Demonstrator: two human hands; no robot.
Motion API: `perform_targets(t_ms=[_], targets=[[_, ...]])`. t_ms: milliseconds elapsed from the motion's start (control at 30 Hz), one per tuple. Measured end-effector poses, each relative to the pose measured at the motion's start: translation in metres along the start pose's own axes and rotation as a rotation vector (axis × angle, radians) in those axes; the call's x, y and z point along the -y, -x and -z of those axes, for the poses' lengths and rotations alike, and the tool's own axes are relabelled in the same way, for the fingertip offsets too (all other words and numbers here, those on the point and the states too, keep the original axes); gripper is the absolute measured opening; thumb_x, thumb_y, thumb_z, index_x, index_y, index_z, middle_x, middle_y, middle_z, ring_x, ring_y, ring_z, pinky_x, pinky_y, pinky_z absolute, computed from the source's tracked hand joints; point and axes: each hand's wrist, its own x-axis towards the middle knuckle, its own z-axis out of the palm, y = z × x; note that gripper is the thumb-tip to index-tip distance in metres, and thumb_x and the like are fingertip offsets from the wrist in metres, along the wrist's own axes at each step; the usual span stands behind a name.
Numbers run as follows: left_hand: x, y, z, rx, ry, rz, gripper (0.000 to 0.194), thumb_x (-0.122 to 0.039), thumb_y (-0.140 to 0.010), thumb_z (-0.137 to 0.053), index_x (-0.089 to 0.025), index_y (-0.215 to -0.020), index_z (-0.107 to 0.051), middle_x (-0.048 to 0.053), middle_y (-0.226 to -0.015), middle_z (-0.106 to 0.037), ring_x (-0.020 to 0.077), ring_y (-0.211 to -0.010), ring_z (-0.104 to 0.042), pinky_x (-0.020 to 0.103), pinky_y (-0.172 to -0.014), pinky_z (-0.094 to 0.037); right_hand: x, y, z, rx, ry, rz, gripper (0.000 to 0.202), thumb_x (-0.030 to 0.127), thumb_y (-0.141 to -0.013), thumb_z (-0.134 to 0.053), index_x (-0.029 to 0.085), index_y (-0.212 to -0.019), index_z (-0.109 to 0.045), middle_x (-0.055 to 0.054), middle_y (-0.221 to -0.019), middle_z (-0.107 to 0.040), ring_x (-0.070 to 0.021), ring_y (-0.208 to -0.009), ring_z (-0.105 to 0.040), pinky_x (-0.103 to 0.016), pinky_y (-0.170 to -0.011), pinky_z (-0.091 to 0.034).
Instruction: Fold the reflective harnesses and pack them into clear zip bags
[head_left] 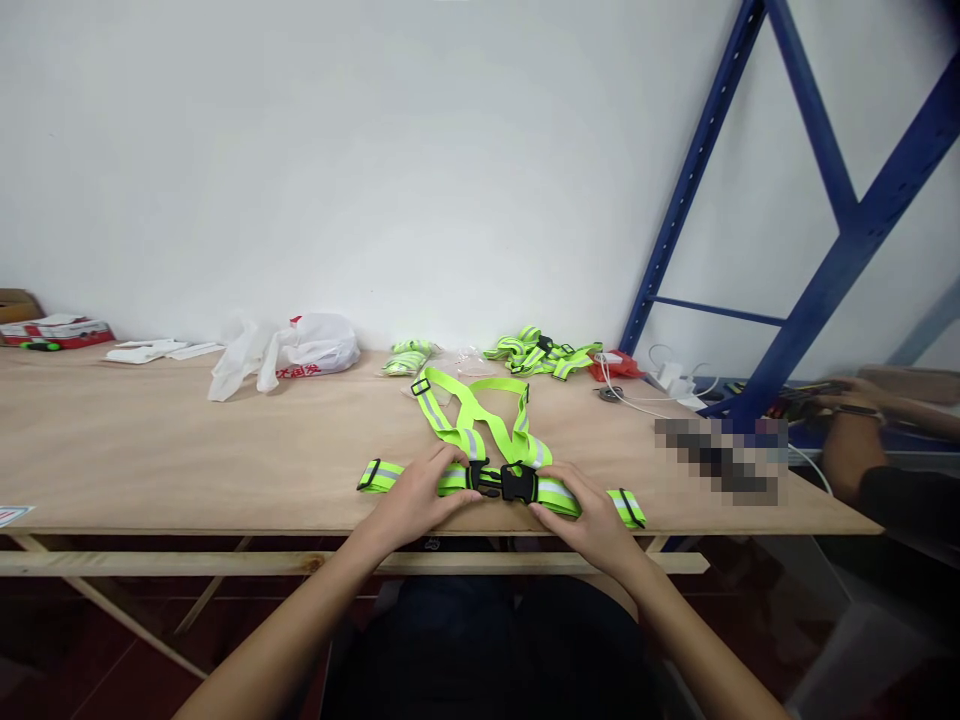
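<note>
A lime-yellow reflective vest of elastic straps (471, 405) with grey stripes lies on the table near its front edge. Its waist belt runs crosswise between my hands, shoulder straps looped away behind. My left hand (420, 497) pinches the belt beside the black pronged buckle half (486, 480). On the other side, my right hand (592, 512) grips the belt close to the black socket half (517, 484). The two buckle halves face each other, very close; whether the prong tips have entered the socket I cannot tell. Black slide adjusters sit at both outer belt ends.
Along the wall lie a white plastic bag (319, 345), packed reflective straps (409, 358), another strap vest (540, 352) and a red packet (616, 366). A blue metal rack (810, 260) rises at right, with cables nearby. Another person's arm (855, 440) is at far right.
</note>
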Motion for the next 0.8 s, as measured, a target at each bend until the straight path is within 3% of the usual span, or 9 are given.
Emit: perform_targets(t_ms=[533,800], targets=[[-0.001,0.001,0.002,-0.022,0.042,-0.008,0.037,-0.048,-0.084,-0.074,-0.023,-0.109,-0.062,0.006,-0.114,-0.067,0.0248,-0.106,-0.063,0.036,-0.095,-0.049,0.015,0.0,0.005,-0.016,0.034,0.037,0.025,0.033,-0.091,-0.062,0.026,-0.114,-0.062,-0.01,-0.114,-0.069,-0.0269,-0.107,-0.068,-0.037,-0.09,-0.056],[0.001,0.001,0.0,-0.009,0.04,-0.048,0.036,-0.046,-0.082,-0.077,-0.023,-0.107,-0.064,0.005,-0.11,-0.067,0.023,-0.102,-0.065,0.033,-0.089,-0.051,0.016,0.0,0.005,0.01,0.034,0.051,0.022,0.032,-0.091,-0.063,0.026,-0.111,-0.065,-0.011,-0.115,-0.067,-0.0257,-0.105,-0.068,-0.035,-0.089,-0.057]])
